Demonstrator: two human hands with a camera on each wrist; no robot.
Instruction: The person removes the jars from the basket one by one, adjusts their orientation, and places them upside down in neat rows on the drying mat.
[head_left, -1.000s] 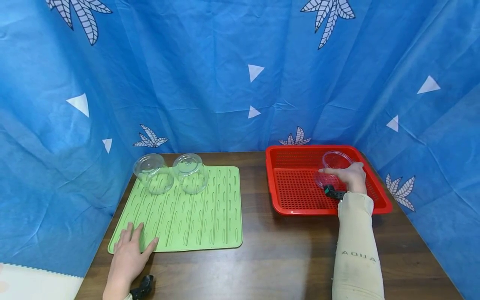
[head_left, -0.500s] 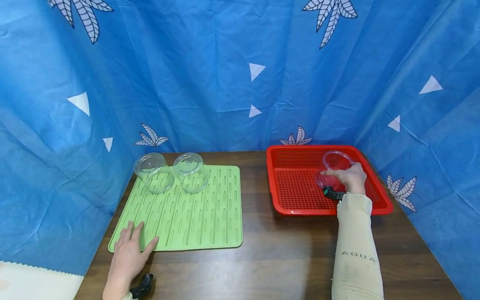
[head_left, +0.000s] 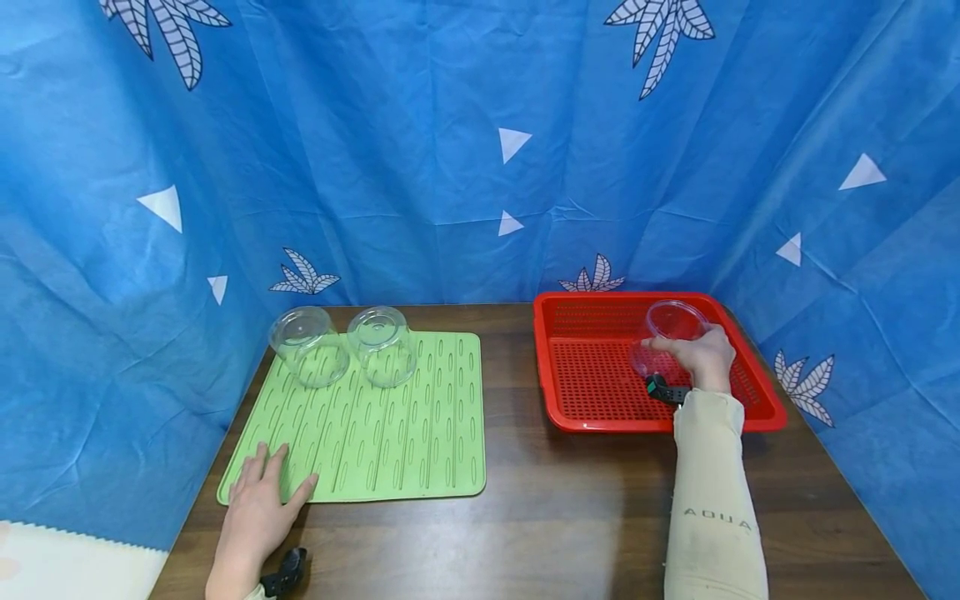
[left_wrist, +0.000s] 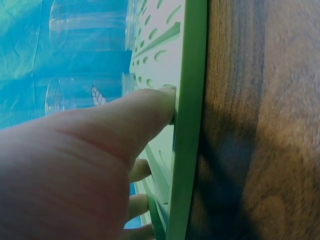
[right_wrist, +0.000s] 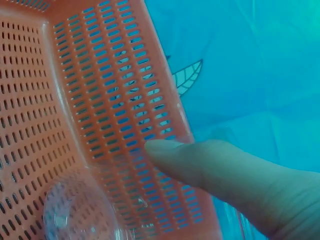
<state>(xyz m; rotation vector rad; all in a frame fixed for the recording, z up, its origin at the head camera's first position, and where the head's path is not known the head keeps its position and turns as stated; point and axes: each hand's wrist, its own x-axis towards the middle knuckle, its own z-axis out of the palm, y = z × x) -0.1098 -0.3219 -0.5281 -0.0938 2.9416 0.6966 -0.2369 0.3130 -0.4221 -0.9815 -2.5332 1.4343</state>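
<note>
My right hand [head_left: 701, 354] reaches into the red basket [head_left: 592, 423] and grips a clear plastic cup [head_left: 673, 318] that lies tilted there. The thumb stretches across the cup's side; the other fingers are mostly hidden behind the hand. In the right wrist view, the cup's rounded clear end [right_wrist: 75, 212] shows below the thumb. My left hand [head_left: 258, 508] rests with spread fingers on the near left corner of the green ridged mat [head_left: 420, 442]. Its thumb touches the mat's edge in the left wrist view.
Two clear cups, one at the mat's far left corner [head_left: 318, 367] and another [head_left: 386, 367] beside it, stand upside down. A brown wooden table [head_left: 525, 517] carries mat and basket. Blue patterned cloth [head_left: 465, 167] hangs behind and along both sides.
</note>
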